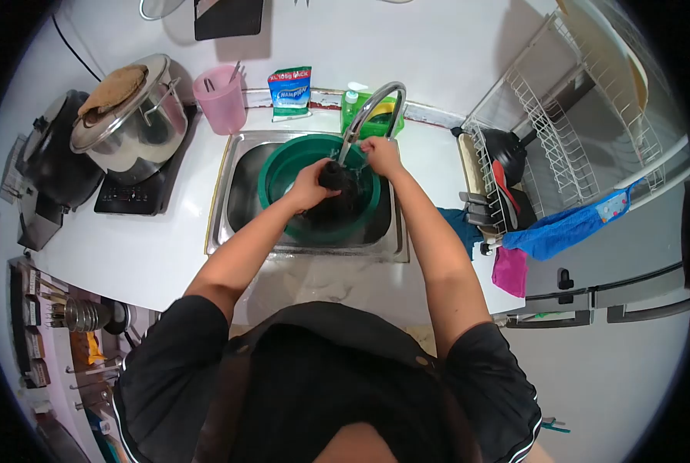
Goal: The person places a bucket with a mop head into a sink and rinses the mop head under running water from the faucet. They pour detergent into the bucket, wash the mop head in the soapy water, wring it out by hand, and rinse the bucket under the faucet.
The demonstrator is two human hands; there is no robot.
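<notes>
A green basin (266, 180) sits in the steel sink (241, 184), under the curved faucet (383, 94), from which water runs. Dark cloth (342, 202) hangs into the basin, its top end bunched up. My left hand (311, 187) is closed around that bunched end, over the middle of the basin. Beside the faucet's spout, at the basin's right rim, is my right hand (380, 154), its fingers curled together near the running water. Whether those fingers hold anything is too small to tell.
Behind the sink stand a pink cup (220, 100), a blue and green packet (290, 94) and a green bottle (350, 108). A large pot (136, 123) rests on a black cooktop (133, 194) at left. To the right is a white dish rack (565, 162) with a blue cloth (573, 228).
</notes>
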